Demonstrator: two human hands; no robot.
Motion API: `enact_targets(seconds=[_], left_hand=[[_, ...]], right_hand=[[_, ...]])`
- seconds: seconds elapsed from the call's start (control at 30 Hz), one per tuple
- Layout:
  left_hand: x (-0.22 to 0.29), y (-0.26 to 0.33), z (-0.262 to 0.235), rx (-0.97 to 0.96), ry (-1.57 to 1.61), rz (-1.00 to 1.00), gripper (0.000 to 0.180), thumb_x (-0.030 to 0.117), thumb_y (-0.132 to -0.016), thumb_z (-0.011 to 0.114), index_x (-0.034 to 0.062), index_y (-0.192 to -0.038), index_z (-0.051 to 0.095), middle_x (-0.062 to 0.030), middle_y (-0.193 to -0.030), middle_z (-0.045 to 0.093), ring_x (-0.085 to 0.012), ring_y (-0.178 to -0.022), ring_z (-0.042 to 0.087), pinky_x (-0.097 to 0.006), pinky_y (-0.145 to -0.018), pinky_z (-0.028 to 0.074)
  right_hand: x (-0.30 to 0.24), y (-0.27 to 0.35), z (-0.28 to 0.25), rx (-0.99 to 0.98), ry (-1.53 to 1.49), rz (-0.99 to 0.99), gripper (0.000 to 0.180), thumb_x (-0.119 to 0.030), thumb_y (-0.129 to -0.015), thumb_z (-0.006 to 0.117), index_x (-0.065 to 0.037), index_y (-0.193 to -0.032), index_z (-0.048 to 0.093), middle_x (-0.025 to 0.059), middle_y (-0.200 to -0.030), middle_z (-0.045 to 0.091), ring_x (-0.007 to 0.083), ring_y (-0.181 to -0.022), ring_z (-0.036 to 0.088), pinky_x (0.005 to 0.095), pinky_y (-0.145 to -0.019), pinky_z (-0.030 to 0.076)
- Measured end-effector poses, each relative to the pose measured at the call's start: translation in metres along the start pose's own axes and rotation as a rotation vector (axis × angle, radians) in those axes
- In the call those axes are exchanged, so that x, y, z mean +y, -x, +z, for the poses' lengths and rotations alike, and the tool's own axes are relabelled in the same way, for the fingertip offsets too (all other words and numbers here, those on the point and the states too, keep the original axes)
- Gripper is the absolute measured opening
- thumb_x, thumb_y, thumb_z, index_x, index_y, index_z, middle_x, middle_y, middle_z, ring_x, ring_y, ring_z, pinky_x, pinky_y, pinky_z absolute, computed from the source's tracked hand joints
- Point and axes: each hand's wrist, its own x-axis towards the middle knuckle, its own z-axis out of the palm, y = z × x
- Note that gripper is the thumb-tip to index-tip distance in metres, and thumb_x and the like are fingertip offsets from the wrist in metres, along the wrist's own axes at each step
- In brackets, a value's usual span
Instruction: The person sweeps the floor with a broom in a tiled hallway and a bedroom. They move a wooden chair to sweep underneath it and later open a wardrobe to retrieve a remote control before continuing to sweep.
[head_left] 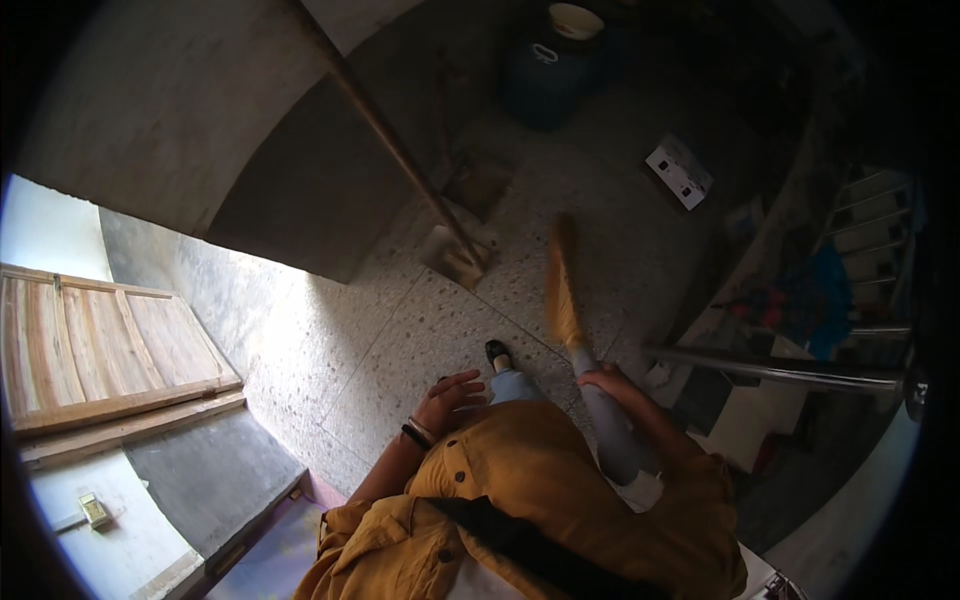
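Straw-yellow bristles blur at the head of a soft grass broom with a pale grey handle, which the right hand clenches near the top of the handle while the brush end sweeps over the speckled terrazzo floor just ahead of a black shoe. The left hand hangs free at the waist, fingers loosely curled on nothing, a dark bangle at the wrist. The sweeping stroke looks to be in mid-swing; the next pass would call for drawing the bristles toward the metal dustpan with a long wooden handle lying just beyond. Farther off stand a blue plastic drum, a white flat box with dark printed patches, and a plank wooden door at left.
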Motion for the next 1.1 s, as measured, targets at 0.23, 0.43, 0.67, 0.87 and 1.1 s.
enact_targets(seconds=[0.23, 0.43, 0.67, 0.87, 1.1], left_hand=[[-0.010, 0.008, -0.015, 0.031, -0.005, -0.007, 0.039, 0.022, -0.082, 0.049, 0.0088, -0.118, 0.046, -0.0108, -0.107, 0.052, -0.0252, -0.096, 0.053, -0.036, -0.083, 0.045], [-0.014, 0.010, -0.015, 0.027, -0.013, 0.024, 0.039, 0.022, -0.082, 0.049, 0.0090, -0.118, 0.046, -0.0100, -0.107, 0.053, -0.0242, -0.096, 0.053, -0.035, -0.083, 0.045], [-0.020, 0.006, -0.007, 0.033, -0.006, 0.050, 0.038, 0.020, -0.082, 0.049, 0.0076, -0.118, 0.047, -0.0097, -0.107, 0.053, -0.0225, -0.097, 0.053, -0.034, -0.084, 0.044], [-0.022, 0.005, -0.008, 0.024, -0.015, 0.068, 0.037, 0.019, -0.082, 0.049, 0.0075, -0.118, 0.047, -0.0097, -0.107, 0.053, -0.0220, -0.096, 0.053, -0.033, -0.084, 0.044], [-0.027, 0.004, -0.008, 0.037, 0.065, 0.096, 0.037, 0.019, -0.083, 0.046, 0.0070, -0.117, 0.047, -0.0096, -0.107, 0.054, -0.0216, -0.097, 0.053, -0.033, -0.085, 0.043]], right_hand=[[-0.016, -0.018, 0.034, -0.108, -0.002, -0.146, 0.050, -0.023, -0.062, 0.065, 0.002, -0.103, 0.052, 0.0112, -0.089, 0.058, 0.0203, -0.079, 0.056, 0.0314, -0.069, 0.044], [0.006, -0.018, 0.023, 0.025, 0.036, -0.277, 0.079, -0.020, -0.061, 0.065, 0.000, -0.128, 0.029, 0.0156, -0.114, 0.048, 0.0248, -0.100, 0.051, 0.0338, -0.082, 0.042], [-0.029, -0.055, -0.012, 0.212, 0.407, -0.196, 0.091, -0.022, -0.054, 0.068, 0.001, -0.130, 0.024, 0.0216, -0.123, 0.041, 0.0292, -0.110, 0.045, 0.0330, -0.087, 0.040], [0.011, -0.114, -0.046, 0.229, 0.401, -0.120, 0.090, -0.024, -0.050, 0.070, 0.002, -0.126, 0.031, 0.0222, -0.120, 0.043, 0.0292, -0.109, 0.046, 0.0336, -0.087, 0.041], [0.038, -0.078, -0.058, 0.337, 0.413, -0.162, 0.089, -0.022, -0.052, 0.070, 0.002, -0.127, 0.029, 0.0214, -0.119, 0.045, 0.0288, -0.107, 0.047, 0.0330, -0.086, 0.041]])
